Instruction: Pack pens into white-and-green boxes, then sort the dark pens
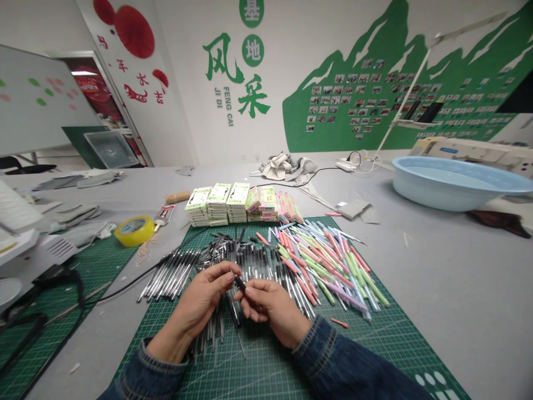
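Note:
Between my hands, above the piled pens, is a short black pen cap (pixel 239 282). My left hand (pixel 202 303) pinches its upper end between thumb and fingertips. The lower end sits in the closed fingers of my right hand (pixel 272 308), which hide part of it; I cannot make out whether a pen body is joined to it. Behind and under the hands lie clear pens with black ends (pixel 172 272), with thin clear tubes (pixel 208 336) nearer me. To the right is a loose heap of coloured pens (pixel 328 261) in pink, green, blue and purple.
A green cutting mat (pixel 270 372) lies under the pens on a grey table (pixel 437 289). Stacked small boxes (pixel 219 203) stand at its back edge. Yellow tape (pixel 134 230) and a black cable (pixel 137 283) are at left, a blue basin (pixel 449 183) at right.

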Action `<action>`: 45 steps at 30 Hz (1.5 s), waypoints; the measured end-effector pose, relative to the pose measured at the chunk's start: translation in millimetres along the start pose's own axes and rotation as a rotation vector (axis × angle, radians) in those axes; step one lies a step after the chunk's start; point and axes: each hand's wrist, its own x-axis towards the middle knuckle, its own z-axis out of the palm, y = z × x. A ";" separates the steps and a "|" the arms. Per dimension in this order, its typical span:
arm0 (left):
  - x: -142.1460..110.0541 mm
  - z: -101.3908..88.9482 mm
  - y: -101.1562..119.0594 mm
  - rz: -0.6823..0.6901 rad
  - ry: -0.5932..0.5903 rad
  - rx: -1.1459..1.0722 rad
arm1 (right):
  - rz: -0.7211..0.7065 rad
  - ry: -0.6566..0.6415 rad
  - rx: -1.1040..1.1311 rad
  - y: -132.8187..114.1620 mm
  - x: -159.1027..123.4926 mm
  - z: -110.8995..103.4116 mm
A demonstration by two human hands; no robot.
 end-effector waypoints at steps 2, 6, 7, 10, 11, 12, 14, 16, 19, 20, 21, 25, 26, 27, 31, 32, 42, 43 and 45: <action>0.2 0.0 -1.4 0.005 0.013 0.004 | -0.022 0.016 0.031 0.5 -0.2 0.3; 0.0 0.0 -3.0 0.014 0.059 0.046 | -0.042 0.083 0.014 1.4 -0.5 -0.2; -0.1 -0.2 -2.9 0.015 0.050 0.052 | -0.033 0.082 0.003 1.5 -0.5 -0.5; 0.2 -0.9 -2.6 0.043 0.041 0.069 | -0.007 0.061 0.010 1.5 -0.5 -1.9; 0.4 -0.7 -3.1 0.050 0.046 0.069 | -0.003 0.058 0.017 1.5 -0.4 -2.3; 0.5 0.2 -3.9 0.051 0.050 0.066 | -0.003 0.056 0.024 1.4 -0.1 -2.6; 0.3 4.3 -6.8 0.039 0.048 0.073 | -0.021 0.052 0.047 1.2 0.5 -2.6; -0.1 10.7 -9.5 0.035 0.026 0.108 | -0.054 0.045 0.078 0.9 1.1 -1.9; 1.3 14.6 -7.0 0.053 0.031 0.157 | -0.092 0.042 0.082 0.0 1.3 0.3; 2.8 11.1 -3.5 0.066 0.067 0.146 | -0.098 0.059 0.067 -0.3 1.3 0.9; 4.8 3.9 1.4 0.085 0.119 0.128 | -0.103 0.087 0.046 -0.6 1.4 1.3; 15.5 -59.8 26.1 0.211 0.435 0.250 | -0.151 0.235 -0.097 0.0 3.8 -0.7; 17.9 -80.4 31.0 0.228 0.544 0.389 | -0.174 0.259 -0.140 0.3 4.8 -1.9; 19.9 -100.3 34.7 0.210 0.642 0.571 | -0.196 0.276 -0.175 0.5 5.7 -3.0; 26.4 -152.3 35.0 0.039 0.772 1.298 | -0.240 0.302 -0.236 -0.1 7.2 -6.3; 28.1 -156.9 32.4 0.017 0.759 1.374 | -0.242 0.305 -0.244 -0.4 7.0 -6.8; 24.3 -134.0 28.6 0.079 0.694 1.463 | -0.266 0.358 -0.388 4.1 6.9 -13.0; 22.4 -125.8 29.4 0.095 0.666 1.455 | -0.273 0.379 -0.418 4.1 7.1 -13.8; 19.4 -105.7 28.1 0.085 0.546 1.409 | -0.302 0.439 -0.503 2.8 7.3 -15.4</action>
